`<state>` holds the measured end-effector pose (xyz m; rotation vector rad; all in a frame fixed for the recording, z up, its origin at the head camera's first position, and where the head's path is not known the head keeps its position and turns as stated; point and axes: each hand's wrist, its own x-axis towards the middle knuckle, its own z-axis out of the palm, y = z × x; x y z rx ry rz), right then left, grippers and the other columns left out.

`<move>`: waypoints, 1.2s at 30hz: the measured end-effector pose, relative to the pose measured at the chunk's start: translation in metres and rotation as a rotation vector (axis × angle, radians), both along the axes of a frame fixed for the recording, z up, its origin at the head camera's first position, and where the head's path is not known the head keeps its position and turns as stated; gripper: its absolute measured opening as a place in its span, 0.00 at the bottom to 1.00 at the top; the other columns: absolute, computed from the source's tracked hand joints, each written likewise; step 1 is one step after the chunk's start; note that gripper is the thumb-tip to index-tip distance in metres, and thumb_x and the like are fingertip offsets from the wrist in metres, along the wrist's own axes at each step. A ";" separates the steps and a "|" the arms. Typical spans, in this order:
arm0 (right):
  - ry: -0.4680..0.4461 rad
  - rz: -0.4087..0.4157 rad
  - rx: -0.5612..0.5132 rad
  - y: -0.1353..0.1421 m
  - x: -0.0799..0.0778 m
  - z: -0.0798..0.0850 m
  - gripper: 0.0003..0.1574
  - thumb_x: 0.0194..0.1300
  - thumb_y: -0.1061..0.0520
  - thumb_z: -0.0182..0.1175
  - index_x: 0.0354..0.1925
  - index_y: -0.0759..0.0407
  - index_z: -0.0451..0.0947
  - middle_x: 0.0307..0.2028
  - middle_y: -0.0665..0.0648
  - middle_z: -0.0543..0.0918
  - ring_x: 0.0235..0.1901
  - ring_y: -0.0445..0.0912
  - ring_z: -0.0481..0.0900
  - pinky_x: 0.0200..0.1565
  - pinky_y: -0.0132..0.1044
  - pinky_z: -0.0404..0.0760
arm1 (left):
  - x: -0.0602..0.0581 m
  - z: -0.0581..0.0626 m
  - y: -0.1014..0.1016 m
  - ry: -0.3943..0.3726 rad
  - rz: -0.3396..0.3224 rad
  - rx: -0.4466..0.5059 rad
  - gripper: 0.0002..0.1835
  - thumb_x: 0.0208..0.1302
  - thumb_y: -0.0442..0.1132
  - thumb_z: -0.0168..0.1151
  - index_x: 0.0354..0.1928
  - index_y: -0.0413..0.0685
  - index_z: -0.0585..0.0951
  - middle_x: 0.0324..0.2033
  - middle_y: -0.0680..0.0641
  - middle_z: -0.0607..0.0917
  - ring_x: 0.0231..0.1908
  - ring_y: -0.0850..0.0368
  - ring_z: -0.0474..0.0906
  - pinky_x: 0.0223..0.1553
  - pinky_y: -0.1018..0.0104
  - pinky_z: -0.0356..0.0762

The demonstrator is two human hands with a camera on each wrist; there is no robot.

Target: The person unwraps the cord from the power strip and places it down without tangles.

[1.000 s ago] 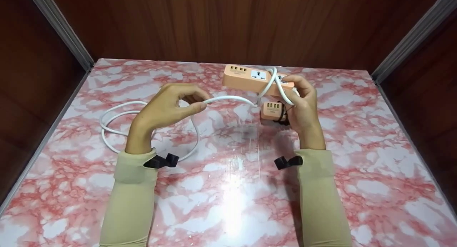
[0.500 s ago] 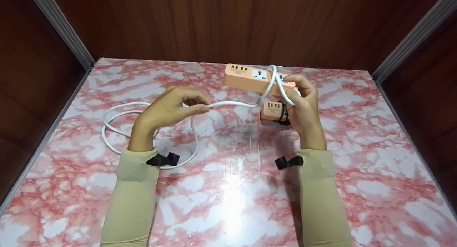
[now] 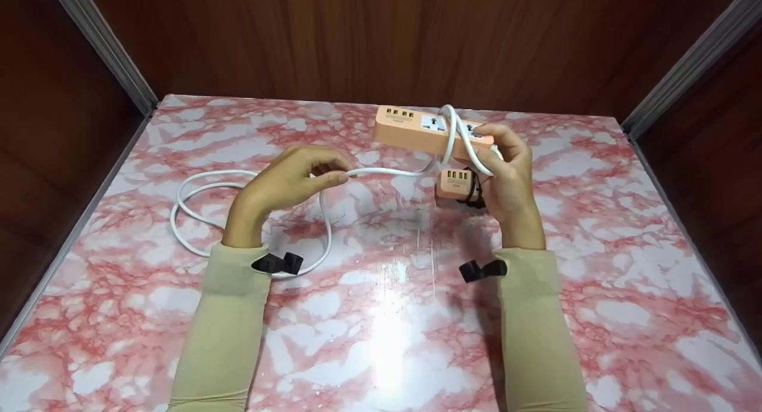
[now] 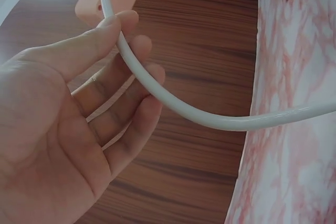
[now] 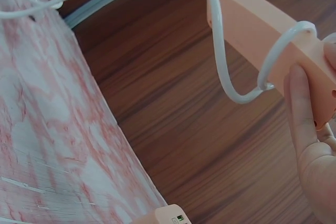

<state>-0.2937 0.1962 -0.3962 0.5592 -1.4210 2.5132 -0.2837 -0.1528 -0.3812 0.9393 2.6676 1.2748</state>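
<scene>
In the head view my right hand [image 3: 509, 174] grips the right end of a peach-orange power strip [image 3: 411, 135], raised above the table. The strip's sockets and USB ports face up. A white cord [image 3: 387, 171] is wrapped over and under its right half. To the left, my left hand [image 3: 297, 177] pinches that cord between thumb and forefinger; in the left wrist view its other fingers curve loosely behind the cord [image 4: 173, 103]. Slack cord runs between the two hands. The right wrist view shows fingers [image 5: 302, 103] along the underside of the strip [image 5: 262, 24].
A second peach-orange power strip [image 3: 455, 183], bound with a black cord, lies on the table just below the held one, partly behind my right hand. Loose coils of white cord [image 3: 175, 212] lie on the marbled tabletop [image 3: 619, 317] at left. Brown wood-look panels [image 3: 381, 43] enclose the table.
My left hand has shifted slightly right and a little down with the cord. The cord loop over the strip has slid slightly left. My right hand and the strip have barely moved.
</scene>
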 end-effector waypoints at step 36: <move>0.036 -0.018 0.079 -0.002 0.002 0.003 0.20 0.58 0.77 0.54 0.40 0.62 0.86 0.42 0.58 0.82 0.38 0.45 0.81 0.37 0.30 0.82 | -0.016 -0.020 0.022 0.186 0.288 0.004 0.06 0.73 0.43 0.71 0.41 0.50 0.92 0.36 0.52 0.92 0.38 0.56 0.85 0.40 0.60 0.79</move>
